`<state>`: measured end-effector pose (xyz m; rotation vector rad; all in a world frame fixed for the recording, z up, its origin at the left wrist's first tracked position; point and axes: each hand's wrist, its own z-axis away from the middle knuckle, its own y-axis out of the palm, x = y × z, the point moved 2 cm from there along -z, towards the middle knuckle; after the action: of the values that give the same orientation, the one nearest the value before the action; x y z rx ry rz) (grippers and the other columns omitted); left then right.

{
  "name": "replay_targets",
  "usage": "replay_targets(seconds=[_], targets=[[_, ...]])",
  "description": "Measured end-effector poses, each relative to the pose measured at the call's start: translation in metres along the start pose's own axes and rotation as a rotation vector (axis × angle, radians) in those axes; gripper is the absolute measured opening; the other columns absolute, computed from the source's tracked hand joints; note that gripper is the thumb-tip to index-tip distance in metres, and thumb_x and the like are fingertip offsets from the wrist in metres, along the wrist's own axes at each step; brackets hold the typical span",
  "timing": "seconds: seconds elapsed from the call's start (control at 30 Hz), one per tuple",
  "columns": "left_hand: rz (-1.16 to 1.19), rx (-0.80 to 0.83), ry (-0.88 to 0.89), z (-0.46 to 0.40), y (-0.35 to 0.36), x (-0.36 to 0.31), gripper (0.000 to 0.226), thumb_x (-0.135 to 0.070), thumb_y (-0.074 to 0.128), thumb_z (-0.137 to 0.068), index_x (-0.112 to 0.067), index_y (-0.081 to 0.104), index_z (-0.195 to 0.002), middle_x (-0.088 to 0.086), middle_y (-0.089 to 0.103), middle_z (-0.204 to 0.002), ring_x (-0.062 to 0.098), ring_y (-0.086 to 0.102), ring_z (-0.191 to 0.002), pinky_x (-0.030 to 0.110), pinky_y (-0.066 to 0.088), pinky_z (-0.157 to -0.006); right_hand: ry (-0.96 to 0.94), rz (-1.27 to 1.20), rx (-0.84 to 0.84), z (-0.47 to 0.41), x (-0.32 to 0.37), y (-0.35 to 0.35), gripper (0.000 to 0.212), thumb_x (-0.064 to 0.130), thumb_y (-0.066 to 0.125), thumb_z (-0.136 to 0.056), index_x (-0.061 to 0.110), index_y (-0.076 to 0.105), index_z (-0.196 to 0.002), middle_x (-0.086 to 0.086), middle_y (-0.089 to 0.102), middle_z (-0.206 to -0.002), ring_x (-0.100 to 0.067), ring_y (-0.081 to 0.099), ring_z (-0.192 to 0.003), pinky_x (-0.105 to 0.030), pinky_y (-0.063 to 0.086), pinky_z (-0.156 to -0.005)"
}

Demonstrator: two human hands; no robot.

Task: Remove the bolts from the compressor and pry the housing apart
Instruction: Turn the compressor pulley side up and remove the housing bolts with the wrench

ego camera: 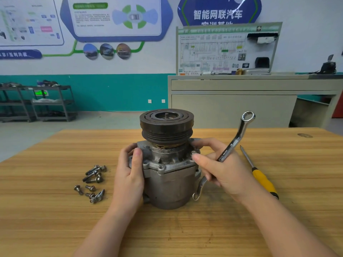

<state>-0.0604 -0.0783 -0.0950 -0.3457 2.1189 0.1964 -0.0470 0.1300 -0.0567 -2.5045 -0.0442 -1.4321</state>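
A grey metal compressor (168, 184) stands upright on the wooden table (55, 219), its black pulley (166, 125) on top. My left hand (130, 175) grips its left side, thumb on the flange. My right hand (220, 169) holds a double-ended ring wrench (235, 140) slanting up to the right, while its thumb and fingertips touch a bolt (194, 152) at the flange's right corner. Several removed bolts (92, 180) lie loose on the table to the left.
A yellow-handled screwdriver (263, 180) lies on the table to the right of my right hand. Beyond the table's far edge stand a beige cabinet (241, 101) with a wiring display board and dark shelving (46, 102) at the left wall.
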Motion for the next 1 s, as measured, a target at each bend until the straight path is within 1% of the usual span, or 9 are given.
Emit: replay_targets(seconds=[0.1,0.2,0.3,0.43,0.5,0.6,0.7,0.83,1.0], targets=[[-0.005,-0.001,0.001,-0.0004,-0.0003,0.0008,0.052,-0.056,0.035,-0.086,-0.022,0.052,-0.121,-0.01,0.062,-0.113,-0.011,0.054,-0.103,0.001,0.039,-0.081,0.013,0.011,0.002,-0.0013,0.0003,0.0009,0.01,0.02,0.062,-0.091,0.027,0.065,-0.085,0.003,0.051,-0.042,-0.002,0.041,-0.034,-0.009,0.034,-0.038],[-0.005,-0.004,0.008,-0.001,-0.0002,0.0019,0.053,-0.056,0.035,-0.087,-0.02,0.053,-0.122,-0.009,0.062,-0.113,-0.012,0.054,-0.101,0.0,0.039,-0.08,0.046,-0.079,-0.002,-0.0015,-0.0008,-0.0004,0.017,0.024,0.054,-0.085,0.028,0.069,-0.089,0.001,0.049,-0.042,-0.005,0.039,-0.037,-0.014,0.031,-0.036],[0.003,-0.003,0.009,-0.001,0.0003,0.0025,0.053,-0.054,0.036,-0.088,-0.018,0.053,-0.123,-0.009,0.062,-0.113,-0.012,0.055,-0.101,0.001,0.039,-0.079,0.041,-0.024,-0.015,-0.0017,-0.0011,0.0,0.009,0.035,0.067,-0.085,0.029,0.064,-0.091,0.003,0.051,-0.043,-0.003,0.04,-0.035,-0.011,0.032,-0.037],[0.001,-0.005,0.01,-0.0006,-0.0001,0.0021,0.053,-0.055,0.036,-0.087,-0.018,0.053,-0.122,-0.009,0.062,-0.113,-0.012,0.055,-0.099,0.001,0.04,-0.078,0.027,-0.024,-0.007,-0.0023,-0.0022,0.0,0.011,0.022,0.063,-0.089,0.029,0.069,-0.084,0.004,0.049,-0.041,-0.002,0.04,-0.035,-0.01,0.032,-0.038],[0.003,-0.004,0.01,-0.0003,-0.0001,0.0011,0.053,-0.056,0.035,-0.086,-0.02,0.053,-0.121,-0.01,0.062,-0.112,-0.013,0.055,-0.098,0.001,0.039,-0.078,0.03,-0.062,-0.019,-0.002,-0.001,-0.0006,0.012,0.028,0.059,-0.086,0.03,0.071,-0.087,0.005,0.047,-0.041,-0.003,0.039,-0.036,-0.01,0.032,-0.038],[0.005,-0.004,0.014,0.0002,0.0001,0.0,0.053,-0.056,0.035,-0.086,-0.02,0.053,-0.121,-0.011,0.061,-0.111,-0.016,0.054,-0.097,-0.001,0.038,-0.077,0.0,0.005,-0.01,-0.0027,-0.0024,0.0014,0.004,0.031,0.065,-0.084,0.034,0.066,-0.083,0.006,0.048,-0.04,-0.003,0.04,-0.036,-0.01,0.035,-0.042],[0.005,-0.002,0.016,-0.0001,-0.0001,0.0004,0.054,-0.056,0.035,-0.086,-0.019,0.053,-0.121,-0.011,0.061,-0.112,-0.016,0.054,-0.096,-0.001,0.038,-0.076,0.006,-0.045,-0.03,-0.0033,-0.0048,0.0007,0.012,0.029,0.058,-0.084,0.031,0.07,-0.085,0.006,0.046,-0.04,-0.004,0.039,-0.037,-0.012,0.033,-0.041],[-0.009,0.005,0.014,0.0005,-0.0006,0.0007,0.051,-0.055,0.034,-0.087,-0.022,0.052,-0.121,-0.012,0.06,-0.111,-0.017,0.053,-0.097,-0.002,0.037,-0.075,0.004,-0.067,-0.058,-0.0038,-0.0058,-0.0018,0.013,0.046,0.067,-0.075,0.034,0.065,-0.079,0.008,0.046,-0.04,-0.003,0.039,-0.035,-0.01,0.033,-0.04],[-0.017,-0.001,0.021,0.0,0.0,0.001,0.052,-0.055,0.034,-0.087,-0.019,0.052,-0.121,-0.012,0.06,-0.11,-0.02,0.052,-0.094,-0.004,0.036,-0.074,-0.012,-0.067,-0.106,-0.0047,-0.0082,-0.0019,0.014,0.031,0.067,-0.078,0.027,0.061,-0.066,0.007,0.045,-0.038,-0.003,0.039,-0.035,-0.011,0.035,-0.041]])
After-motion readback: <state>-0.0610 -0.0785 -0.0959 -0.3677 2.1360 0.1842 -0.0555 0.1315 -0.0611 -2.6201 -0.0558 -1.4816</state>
